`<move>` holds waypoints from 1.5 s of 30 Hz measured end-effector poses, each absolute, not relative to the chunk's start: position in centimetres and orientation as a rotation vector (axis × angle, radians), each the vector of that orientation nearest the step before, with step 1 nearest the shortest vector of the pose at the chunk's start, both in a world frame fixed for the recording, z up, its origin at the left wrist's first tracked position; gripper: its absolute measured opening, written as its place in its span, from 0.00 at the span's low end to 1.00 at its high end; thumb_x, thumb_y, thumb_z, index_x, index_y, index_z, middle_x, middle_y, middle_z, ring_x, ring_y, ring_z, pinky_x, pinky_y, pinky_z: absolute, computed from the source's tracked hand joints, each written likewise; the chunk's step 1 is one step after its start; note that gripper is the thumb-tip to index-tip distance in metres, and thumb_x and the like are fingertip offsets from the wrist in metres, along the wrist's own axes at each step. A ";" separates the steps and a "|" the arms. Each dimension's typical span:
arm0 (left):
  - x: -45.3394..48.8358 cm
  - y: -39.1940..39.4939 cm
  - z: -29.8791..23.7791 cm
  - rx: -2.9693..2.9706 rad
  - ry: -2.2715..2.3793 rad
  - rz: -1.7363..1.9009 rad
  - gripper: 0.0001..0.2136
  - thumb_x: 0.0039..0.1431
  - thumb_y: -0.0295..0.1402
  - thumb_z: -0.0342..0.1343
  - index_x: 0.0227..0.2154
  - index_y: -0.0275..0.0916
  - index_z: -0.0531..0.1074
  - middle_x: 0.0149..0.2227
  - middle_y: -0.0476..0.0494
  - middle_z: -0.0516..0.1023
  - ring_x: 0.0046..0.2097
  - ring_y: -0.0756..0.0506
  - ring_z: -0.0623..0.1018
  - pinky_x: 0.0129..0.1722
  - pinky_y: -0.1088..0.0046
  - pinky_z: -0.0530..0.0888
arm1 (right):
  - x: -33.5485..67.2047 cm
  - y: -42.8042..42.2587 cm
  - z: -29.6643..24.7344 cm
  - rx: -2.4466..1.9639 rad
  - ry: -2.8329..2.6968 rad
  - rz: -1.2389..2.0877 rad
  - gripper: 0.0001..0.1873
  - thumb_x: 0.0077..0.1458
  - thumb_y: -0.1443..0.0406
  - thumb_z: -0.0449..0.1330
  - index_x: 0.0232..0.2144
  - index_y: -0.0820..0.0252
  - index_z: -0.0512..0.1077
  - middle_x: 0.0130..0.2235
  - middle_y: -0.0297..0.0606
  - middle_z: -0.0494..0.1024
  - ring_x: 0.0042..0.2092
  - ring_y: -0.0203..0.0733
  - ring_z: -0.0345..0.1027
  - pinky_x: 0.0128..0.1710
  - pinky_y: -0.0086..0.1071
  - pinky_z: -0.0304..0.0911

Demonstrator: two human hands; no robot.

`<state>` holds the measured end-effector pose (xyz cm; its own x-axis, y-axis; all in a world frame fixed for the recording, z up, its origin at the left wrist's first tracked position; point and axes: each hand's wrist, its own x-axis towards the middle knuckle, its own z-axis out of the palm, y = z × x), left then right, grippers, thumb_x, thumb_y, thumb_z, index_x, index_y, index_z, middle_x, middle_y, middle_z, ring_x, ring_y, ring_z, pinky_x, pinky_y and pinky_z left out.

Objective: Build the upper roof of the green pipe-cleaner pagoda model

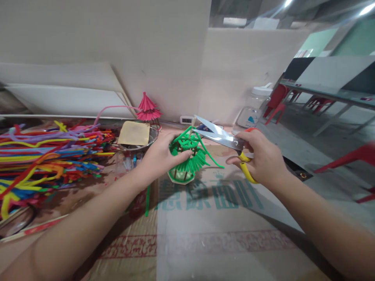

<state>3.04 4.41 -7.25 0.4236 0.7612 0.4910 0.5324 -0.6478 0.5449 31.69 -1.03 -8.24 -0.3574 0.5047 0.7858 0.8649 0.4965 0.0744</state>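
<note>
My left hand (pixel 166 154) grips a small green pagoda model (pixel 193 162) made of pipe cleaners and brown sticks, its thumb across the front. The model has a ruffled green roof and a pale many-sided base. One loose green pipe cleaner (pixel 215 160) slants down from its top to the right. In my right hand (pixel 260 156) is a pair of scissors (pixel 224 138) with yellow and orange handles. The blades are spread apart, their tips at the top of the model. Whether they touch the pipe cleaner I cannot tell.
Many coloured pipe cleaners (pixel 52 156) are heaped at left. Behind stand a pink pagoda model (pixel 148 107), a bowl with a yellow square (pixel 134 133) over it, a small digital clock (pixel 186 120) and a clear plastic jar (pixel 249 111). A green strip (pixel 147 201) lies in front; red chairs (pixel 348 158) are at right.
</note>
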 end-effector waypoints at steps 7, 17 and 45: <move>3.6 4.4 -8.0 2.265 1.051 1.083 0.25 0.59 0.42 0.64 0.57 0.39 0.70 0.57 0.37 0.76 0.59 0.37 0.74 0.61 0.54 0.69 | 31.7 -0.6 -8.6 -1.138 -2.068 -0.757 0.33 0.62 0.41 0.54 0.48 0.66 0.72 0.36 0.48 0.77 0.35 0.49 0.70 0.31 0.37 0.61; 1.1 4.8 -5.2 2.260 0.998 0.669 0.36 0.54 0.42 0.65 0.65 0.42 0.65 0.60 0.40 0.75 0.59 0.37 0.74 0.58 0.62 0.72 | 31.6 -0.6 -8.9 -1.151 -2.097 -0.752 0.29 0.61 0.44 0.58 0.48 0.62 0.72 0.37 0.46 0.78 0.37 0.49 0.70 0.32 0.36 0.61; -2.1 9.2 -6.8 2.350 1.255 0.892 0.24 0.60 0.44 0.54 0.54 0.34 0.73 0.53 0.34 0.79 0.56 0.36 0.77 0.60 0.56 0.71 | 32.3 0.2 -9.4 -1.313 -2.026 -0.597 0.30 0.61 0.41 0.55 0.47 0.61 0.72 0.37 0.45 0.78 0.34 0.48 0.71 0.29 0.36 0.60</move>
